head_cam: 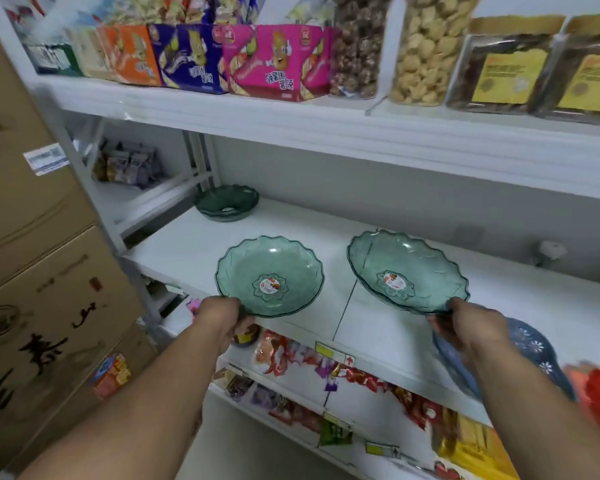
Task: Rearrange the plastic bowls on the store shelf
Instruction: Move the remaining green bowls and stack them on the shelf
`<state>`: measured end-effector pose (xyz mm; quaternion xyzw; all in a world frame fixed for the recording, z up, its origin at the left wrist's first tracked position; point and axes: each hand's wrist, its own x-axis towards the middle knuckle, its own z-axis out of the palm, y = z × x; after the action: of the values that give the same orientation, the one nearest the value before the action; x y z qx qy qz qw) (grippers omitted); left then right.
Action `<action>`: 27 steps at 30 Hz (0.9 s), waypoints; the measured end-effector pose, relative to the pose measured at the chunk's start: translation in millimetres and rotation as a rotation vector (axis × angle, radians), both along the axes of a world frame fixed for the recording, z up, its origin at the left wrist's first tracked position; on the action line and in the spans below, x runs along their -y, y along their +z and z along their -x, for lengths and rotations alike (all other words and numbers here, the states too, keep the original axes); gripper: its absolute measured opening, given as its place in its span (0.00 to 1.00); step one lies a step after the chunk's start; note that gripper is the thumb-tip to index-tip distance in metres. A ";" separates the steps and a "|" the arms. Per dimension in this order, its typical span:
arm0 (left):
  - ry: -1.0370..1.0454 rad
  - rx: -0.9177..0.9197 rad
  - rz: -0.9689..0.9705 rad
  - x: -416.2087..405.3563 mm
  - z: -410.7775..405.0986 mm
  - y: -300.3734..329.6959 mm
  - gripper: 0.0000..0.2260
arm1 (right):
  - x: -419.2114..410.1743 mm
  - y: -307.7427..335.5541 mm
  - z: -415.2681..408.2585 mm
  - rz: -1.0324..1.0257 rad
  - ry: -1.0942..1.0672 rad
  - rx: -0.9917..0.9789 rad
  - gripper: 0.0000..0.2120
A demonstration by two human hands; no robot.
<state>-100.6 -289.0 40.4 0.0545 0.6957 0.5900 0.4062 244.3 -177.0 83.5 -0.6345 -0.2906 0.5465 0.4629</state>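
Two clear green plastic bowls with scalloped rims and a round sticker in the middle hover over the white middle shelf (326, 237). My left hand (222, 317) grips the near rim of the left bowl (269, 275), which lies about level. My right hand (468, 323) pinches the near rim of the right bowl (407, 268), which tilts toward me. A darker green bowl stack (226, 202) sits at the shelf's back left corner. A blue plastic bowl (530, 344) with white flower marks shows under my right wrist.
Cardboard boxes (32, 271) stand stacked on the left. The upper shelf (291, 123) carries snack boxes and clear jars. Snack packets (326, 372) fill the lower shelves. A small white fitting (551, 252) sits at the back wall on the right.
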 end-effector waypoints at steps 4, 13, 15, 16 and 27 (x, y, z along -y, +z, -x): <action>-0.025 -0.023 0.005 -10.9 27.4 -4.2 0.08 | -17.2 -6.7 32.7 -0.002 0.036 0.022 0.07; 0.011 0.030 -0.061 -67.9 60.2 -5.2 0.08 | -78.4 -16.6 78.4 -0.041 0.041 0.021 0.06; -0.004 0.041 -0.069 -82.9 66.3 -8.4 0.09 | -90.0 -19.5 84.5 -0.032 0.032 0.031 0.06; -0.015 0.048 -0.073 -90.6 68.8 -9.7 0.09 | -94.7 -20.1 87.6 -0.027 0.028 0.038 0.07; -0.144 0.132 -0.092 -191.6 107.0 -32.8 0.15 | -141.2 -23.3 139.1 -0.022 -0.031 0.015 0.07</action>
<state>-207.6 -97.4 7.6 0.0839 0.6340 0.5928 0.4894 105.2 -35.9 60.3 -0.6378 -0.2902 0.5311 0.4764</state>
